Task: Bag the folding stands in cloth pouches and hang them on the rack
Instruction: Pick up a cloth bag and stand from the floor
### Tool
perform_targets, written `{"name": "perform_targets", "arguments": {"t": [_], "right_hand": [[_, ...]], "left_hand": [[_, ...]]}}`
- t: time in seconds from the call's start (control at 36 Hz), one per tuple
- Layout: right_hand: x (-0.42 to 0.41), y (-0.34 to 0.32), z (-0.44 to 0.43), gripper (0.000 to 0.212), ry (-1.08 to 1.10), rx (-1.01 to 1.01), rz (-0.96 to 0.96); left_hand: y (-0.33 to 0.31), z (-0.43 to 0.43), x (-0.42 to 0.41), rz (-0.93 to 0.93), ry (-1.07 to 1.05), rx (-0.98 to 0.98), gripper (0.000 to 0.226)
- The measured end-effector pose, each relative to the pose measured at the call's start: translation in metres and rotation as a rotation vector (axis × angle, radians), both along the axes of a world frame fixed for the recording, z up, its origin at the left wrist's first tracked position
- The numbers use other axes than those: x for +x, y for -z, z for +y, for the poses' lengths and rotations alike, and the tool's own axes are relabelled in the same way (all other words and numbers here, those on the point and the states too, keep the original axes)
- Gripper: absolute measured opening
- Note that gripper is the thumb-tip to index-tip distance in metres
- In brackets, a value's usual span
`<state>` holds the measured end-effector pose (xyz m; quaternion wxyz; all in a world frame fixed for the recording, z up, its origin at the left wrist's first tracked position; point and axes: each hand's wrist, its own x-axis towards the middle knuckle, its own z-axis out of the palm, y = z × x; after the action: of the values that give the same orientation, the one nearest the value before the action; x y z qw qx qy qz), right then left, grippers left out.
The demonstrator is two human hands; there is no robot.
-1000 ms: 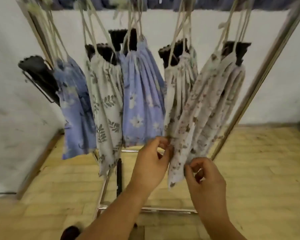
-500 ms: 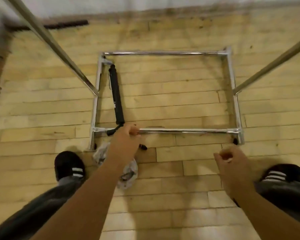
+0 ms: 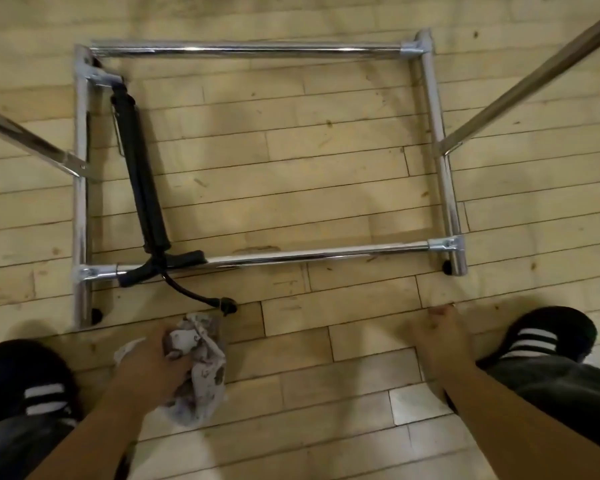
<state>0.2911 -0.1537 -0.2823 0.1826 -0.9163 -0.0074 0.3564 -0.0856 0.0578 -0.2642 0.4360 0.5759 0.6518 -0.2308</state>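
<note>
Left hand (image 3: 153, 362) is low nr the floor, fingers curled round a crumpled cloth pouch (image 3: 201, 372). The pouch is light fabric w/ small dark print, bunched up, and most of it sticks out to the right of the hand and below it. I cannot tell if it touches the wood floor (image 3: 326, 188) or is just above it. It is just in front of the front-left corner of the rack base (image 3: 243, 51), much closer to the left shoe (image 3: 25, 375) than to the right shoe (image 3: 548, 337).

Right hand (image 3: 437, 337) is low beside the right shoe, well apart from the pouch. It is blurred. Nothing is seen in it, and I cannot tell if the fingers are curled or straight.

Rack base is a rectangle of chrome tubes on the floor. Two slanted chrome poles rise from its sides, left pole (image 3: 25, 140) and right pole (image 3: 534, 74).

Inside the rectangle, along its left side, lies a long black tube-shaped thing (image 3: 142, 174). Its near end crosses the front bar. A thin black hose (image 3: 187, 292) curves from there, tip just beside the pouch.

Shoes are black w/ white stripes.
</note>
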Motion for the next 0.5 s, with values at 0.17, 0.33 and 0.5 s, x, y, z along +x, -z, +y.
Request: {"name": "perform_targets", "arguments": {"t": [0.17,0.33,0.5], "right_hand": [[0.007,0.003,0.001,0.02,0.292,0.066,-0.152],[0.033,-0.007,0.006,0.041,0.411,0.166,-0.2],[0.04,0.005,0.0,0.026,0.08,-0.077,-0.19]], "left_hand": [[-0.001,-0.007,0.023,-0.144,0.016,-0.139,0.013],[-0.006,-0.015,0.059,-0.212,0.052,-0.089,0.018],[-0.012,-0.018,0.079,-0.166,0.053,0.004,0.033]]}}
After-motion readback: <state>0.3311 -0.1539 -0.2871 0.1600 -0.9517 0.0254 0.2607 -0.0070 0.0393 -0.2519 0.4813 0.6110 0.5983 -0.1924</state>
